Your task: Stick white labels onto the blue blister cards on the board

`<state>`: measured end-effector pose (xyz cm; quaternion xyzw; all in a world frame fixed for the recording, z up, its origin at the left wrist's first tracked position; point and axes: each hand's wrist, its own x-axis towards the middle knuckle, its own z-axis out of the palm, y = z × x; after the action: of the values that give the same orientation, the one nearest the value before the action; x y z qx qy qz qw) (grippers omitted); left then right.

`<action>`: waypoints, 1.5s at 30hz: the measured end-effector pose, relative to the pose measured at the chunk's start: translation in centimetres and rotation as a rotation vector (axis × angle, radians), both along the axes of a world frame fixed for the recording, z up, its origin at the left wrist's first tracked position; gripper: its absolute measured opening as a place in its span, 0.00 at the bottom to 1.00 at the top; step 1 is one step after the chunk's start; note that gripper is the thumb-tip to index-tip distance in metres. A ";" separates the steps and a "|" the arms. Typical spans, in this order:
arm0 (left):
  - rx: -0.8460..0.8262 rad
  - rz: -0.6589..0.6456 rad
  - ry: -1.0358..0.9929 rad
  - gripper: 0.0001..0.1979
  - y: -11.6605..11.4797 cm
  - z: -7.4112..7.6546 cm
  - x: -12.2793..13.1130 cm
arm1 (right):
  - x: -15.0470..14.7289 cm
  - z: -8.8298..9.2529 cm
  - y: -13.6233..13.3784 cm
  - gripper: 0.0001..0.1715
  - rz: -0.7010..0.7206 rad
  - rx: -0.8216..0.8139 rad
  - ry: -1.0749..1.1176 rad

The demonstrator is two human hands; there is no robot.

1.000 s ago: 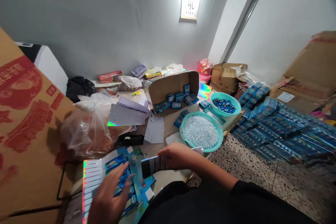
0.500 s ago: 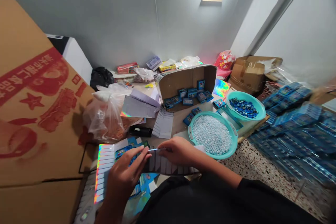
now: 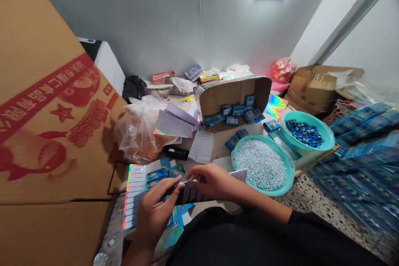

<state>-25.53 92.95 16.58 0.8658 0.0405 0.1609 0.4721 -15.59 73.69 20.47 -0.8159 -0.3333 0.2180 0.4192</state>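
Note:
My left hand point(image 3: 158, 205) pinches the near-left edge of a card sheet point(image 3: 193, 195) marked with dark lines. On the same sheet's upper edge, my right hand point(image 3: 212, 182) has its thumb and fingers closed, close to the left fingertips. Seen nearly edge-on, the sheet is partly covered by both hands. Beneath and left of my left hand lie a lined sheet with a rainbow-shiny edge point(image 3: 134, 197) and blue printed card pieces point(image 3: 156, 176). Similar lined sheets point(image 3: 202, 145) rest farther back on the table.
Right of my hands stands a turquoise basin of white pellets point(image 3: 262, 164); behind it is a turquoise basin of blue pieces point(image 3: 305, 133). An open carton point(image 3: 224, 95) holds small blue boxes. A large cardboard box point(image 3: 56, 133) blocks the left; wrapped blue packs point(image 3: 361, 166) are stacked at right.
The view has swung slightly left, so things appear farther right. Both hands stay on the card sheet, with the left fingers bent more around its edge.

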 end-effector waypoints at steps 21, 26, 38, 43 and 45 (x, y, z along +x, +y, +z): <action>-0.207 0.102 0.213 0.17 1.2 2.2 -0.3 | -1.7 1.8 2.0 0.08 0.034 -0.042 -0.223; 0.000 -0.002 0.086 0.14 0.9 1.3 -0.2 | -2.2 1.5 2.2 0.11 0.021 -0.103 -0.266; 0.762 -0.200 -0.539 0.21 0.9 1.6 -0.8 | -2.9 -0.7 2.0 0.23 -0.185 0.235 0.020; 0.745 -0.196 -0.591 0.20 0.9 1.5 -1.2 | -3.0 -1.3 2.1 0.23 -0.184 0.287 0.060; 0.740 -0.193 -0.585 0.19 0.9 1.4 -1.3 | -3.0 -1.5 2.1 0.22 -0.195 0.316 0.088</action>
<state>-26.78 93.85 17.93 0.8939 -0.2343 0.3568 0.1366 -18.63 75.74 18.99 -0.7580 -0.2641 0.1567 0.5754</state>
